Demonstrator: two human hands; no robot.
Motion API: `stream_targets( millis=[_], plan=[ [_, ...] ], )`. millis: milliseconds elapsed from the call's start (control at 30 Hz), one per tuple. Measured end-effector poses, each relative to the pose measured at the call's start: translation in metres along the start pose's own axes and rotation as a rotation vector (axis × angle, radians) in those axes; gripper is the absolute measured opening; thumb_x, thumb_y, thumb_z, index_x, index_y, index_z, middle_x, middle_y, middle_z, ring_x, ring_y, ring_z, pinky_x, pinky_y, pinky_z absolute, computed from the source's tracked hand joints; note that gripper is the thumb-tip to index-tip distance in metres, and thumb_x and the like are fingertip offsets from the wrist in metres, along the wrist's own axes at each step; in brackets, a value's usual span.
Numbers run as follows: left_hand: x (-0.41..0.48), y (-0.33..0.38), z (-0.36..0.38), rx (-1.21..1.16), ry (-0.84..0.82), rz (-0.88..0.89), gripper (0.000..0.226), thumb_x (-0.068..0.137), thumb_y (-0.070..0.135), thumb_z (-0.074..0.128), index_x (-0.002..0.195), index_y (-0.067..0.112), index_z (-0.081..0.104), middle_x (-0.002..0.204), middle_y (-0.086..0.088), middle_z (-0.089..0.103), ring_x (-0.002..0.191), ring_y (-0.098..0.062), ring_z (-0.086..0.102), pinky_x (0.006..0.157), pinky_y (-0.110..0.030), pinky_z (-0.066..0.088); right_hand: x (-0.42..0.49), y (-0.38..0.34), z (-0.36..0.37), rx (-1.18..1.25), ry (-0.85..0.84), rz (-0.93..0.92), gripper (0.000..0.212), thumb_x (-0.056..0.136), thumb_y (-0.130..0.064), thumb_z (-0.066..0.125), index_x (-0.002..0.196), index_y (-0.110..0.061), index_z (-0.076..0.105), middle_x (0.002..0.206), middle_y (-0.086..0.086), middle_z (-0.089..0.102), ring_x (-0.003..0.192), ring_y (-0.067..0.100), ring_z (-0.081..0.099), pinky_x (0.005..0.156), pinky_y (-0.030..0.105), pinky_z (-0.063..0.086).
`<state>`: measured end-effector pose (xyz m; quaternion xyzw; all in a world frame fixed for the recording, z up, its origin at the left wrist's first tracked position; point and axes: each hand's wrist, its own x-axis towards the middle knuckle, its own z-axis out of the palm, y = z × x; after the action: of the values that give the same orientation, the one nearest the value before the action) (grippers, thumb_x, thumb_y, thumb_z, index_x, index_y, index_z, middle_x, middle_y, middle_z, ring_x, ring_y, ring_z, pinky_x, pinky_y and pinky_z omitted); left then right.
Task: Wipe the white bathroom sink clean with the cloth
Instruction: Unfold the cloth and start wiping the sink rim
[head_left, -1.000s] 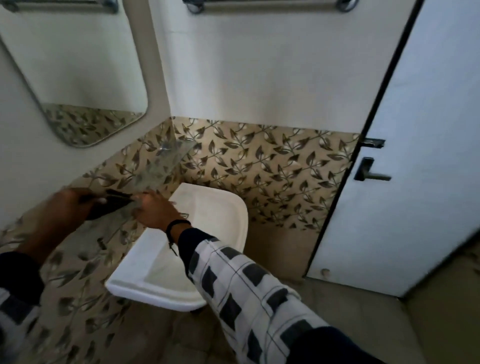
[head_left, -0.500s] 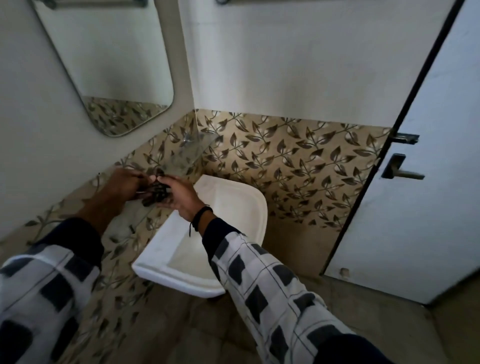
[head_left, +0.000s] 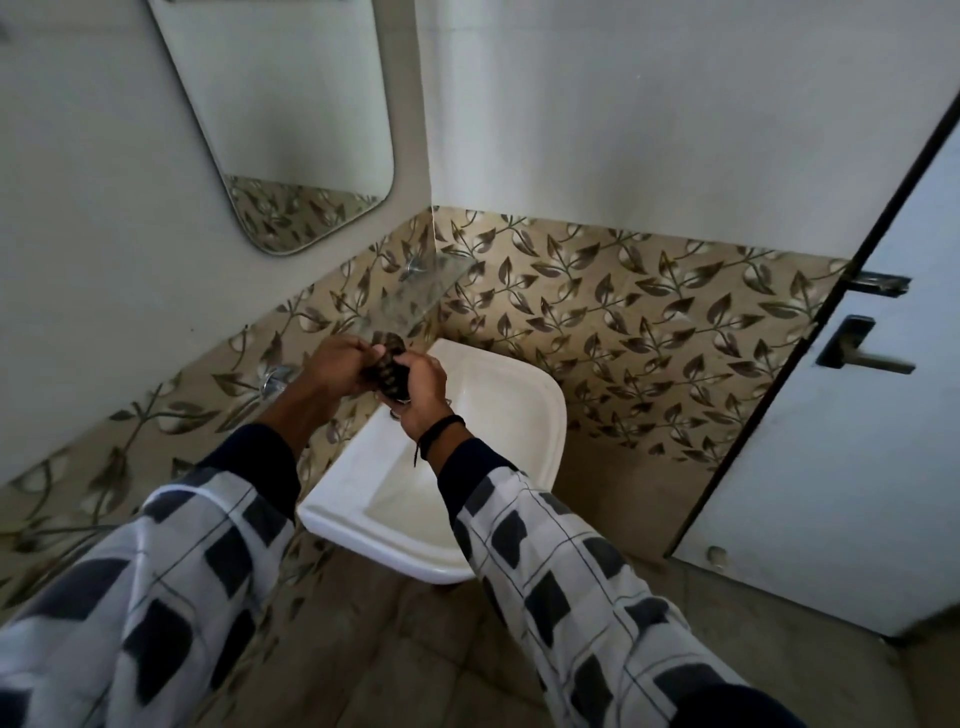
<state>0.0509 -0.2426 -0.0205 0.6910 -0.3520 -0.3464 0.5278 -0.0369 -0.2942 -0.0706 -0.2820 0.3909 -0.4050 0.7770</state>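
Observation:
A white bathroom sink (head_left: 498, 415) is fixed to the leaf-patterned tile wall, its basin lying below my hands. A dark patterned cloth (head_left: 387, 366) is bunched up above the sink's back left edge. My left hand (head_left: 335, 366) grips the cloth's left side. My right hand (head_left: 423, 387), with a black band at the wrist, grips its right side. Both hands are close together, and most of the cloth is hidden inside them.
A glass shelf (head_left: 415, 296) sticks out of the wall just behind my hands. A mirror (head_left: 291, 130) hangs at upper left. A metal tap fitting (head_left: 272, 382) is on the left wall. A white door (head_left: 857, 441) with a dark handle (head_left: 852, 351) stands at right.
My hands have drawn together from the left wall toward the sink's back edge, bunching the cloth between them. The camera view has shifted so the sink sits more central.

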Motion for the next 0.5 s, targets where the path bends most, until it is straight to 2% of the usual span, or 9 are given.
stream_targets(
  millis=[67, 167, 233, 300, 333, 367, 433, 467, 500],
  plan=[
    [-0.002, 0.001, 0.001, -0.041, 0.005, -0.008, 0.021, 0.099, 0.010, 0.061, 0.079, 0.007, 0.055, 0.089, -0.018, 0.060, 0.077, -0.025, 0.061, 0.056, -0.026, 0.059, 0.002, -0.002, 0.000, 0.030, -0.003, -0.005, 0.030, 0.089, -0.008, 0.055, 0.117, -0.017, 0.059, 0.122, 0.015, 0.062, 0.097, 0.028, 0.058, 0.078, 0.043, 0.053],
    [-0.003, 0.005, 0.003, -0.166, 0.047, -0.035, 0.021, 0.101, 0.012, 0.057, 0.080, 0.011, 0.055, 0.094, -0.012, 0.065, 0.087, -0.024, 0.064, 0.066, -0.031, 0.058, 0.003, -0.002, 0.001, 0.092, 0.011, -0.020, 0.025, 0.094, -0.006, 0.047, 0.111, -0.021, 0.058, 0.115, 0.011, 0.063, 0.096, 0.026, 0.059, 0.072, 0.037, 0.052],
    [-0.003, 0.007, 0.005, -0.307, 0.070, -0.042, 0.022, 0.104, 0.013, 0.052, 0.082, 0.012, 0.055, 0.098, -0.009, 0.066, 0.092, -0.025, 0.064, 0.071, -0.035, 0.057, 0.005, -0.001, 0.002, 0.139, 0.062, -0.012, 0.025, 0.097, -0.011, 0.041, 0.117, -0.017, 0.056, 0.114, 0.011, 0.064, 0.096, 0.028, 0.061, 0.070, 0.036, 0.055],
    [-0.005, 0.007, 0.007, -0.445, 0.075, -0.047, 0.021, 0.105, 0.015, 0.047, 0.087, 0.013, 0.056, 0.099, -0.006, 0.066, 0.094, -0.024, 0.063, 0.076, -0.038, 0.057, 0.007, 0.001, 0.001, 0.143, 0.110, 0.004, 0.030, 0.097, -0.016, 0.039, 0.123, -0.009, 0.053, 0.118, 0.016, 0.064, 0.095, 0.031, 0.062, 0.075, 0.041, 0.060],
    [-0.005, 0.006, 0.007, -0.506, 0.067, -0.052, 0.017, 0.106, 0.016, 0.046, 0.092, 0.012, 0.056, 0.101, -0.006, 0.066, 0.096, -0.023, 0.063, 0.078, -0.039, 0.056, 0.008, 0.002, 0.000, 0.121, 0.127, 0.004, 0.031, 0.097, -0.014, 0.038, 0.124, -0.009, 0.051, 0.119, 0.019, 0.063, 0.094, 0.033, 0.062, 0.076, 0.043, 0.061],
    [-0.004, 0.003, 0.008, -0.559, 0.059, -0.055, 0.013, 0.106, 0.018, 0.046, 0.100, 0.010, 0.055, 0.105, -0.007, 0.066, 0.099, -0.024, 0.063, 0.079, -0.040, 0.056, 0.009, 0.006, -0.001, 0.080, 0.147, -0.006, 0.028, 0.097, -0.011, 0.038, 0.122, -0.014, 0.050, 0.119, 0.020, 0.061, 0.093, 0.034, 0.061, 0.070, 0.041, 0.061],
    [-0.003, -0.001, 0.011, -0.638, 0.052, -0.071, 0.014, 0.106, 0.021, 0.046, 0.113, 0.011, 0.053, 0.110, -0.010, 0.066, 0.103, -0.025, 0.063, 0.079, -0.040, 0.056, 0.016, 0.013, -0.004, -0.062, 0.186, -0.036, 0.025, 0.093, -0.007, 0.044, 0.105, -0.028, 0.051, 0.125, 0.016, 0.049, 0.091, 0.034, 0.059, 0.058, 0.036, 0.057],
    [-0.003, -0.003, 0.014, -0.656, 0.054, -0.082, 0.015, 0.106, 0.022, 0.045, 0.114, 0.011, 0.052, 0.109, -0.009, 0.066, 0.101, -0.024, 0.063, 0.078, -0.039, 0.055, 0.019, 0.016, -0.005, -0.186, 0.228, -0.062, 0.025, 0.091, -0.009, 0.047, 0.096, -0.032, 0.053, 0.128, 0.013, 0.040, 0.093, 0.035, 0.057, 0.062, 0.038, 0.057],
    [-0.003, -0.006, 0.016, -0.656, 0.057, -0.093, 0.016, 0.107, 0.022, 0.044, 0.113, 0.010, 0.053, 0.107, -0.009, 0.066, 0.099, -0.023, 0.063, 0.077, -0.038, 0.055, 0.021, 0.018, -0.008, -0.318, 0.273, -0.095, 0.024, 0.089, -0.011, 0.048, 0.090, -0.034, 0.056, 0.128, 0.011, 0.035, 0.098, 0.037, 0.055, 0.071, 0.043, 0.058]
  ],
)
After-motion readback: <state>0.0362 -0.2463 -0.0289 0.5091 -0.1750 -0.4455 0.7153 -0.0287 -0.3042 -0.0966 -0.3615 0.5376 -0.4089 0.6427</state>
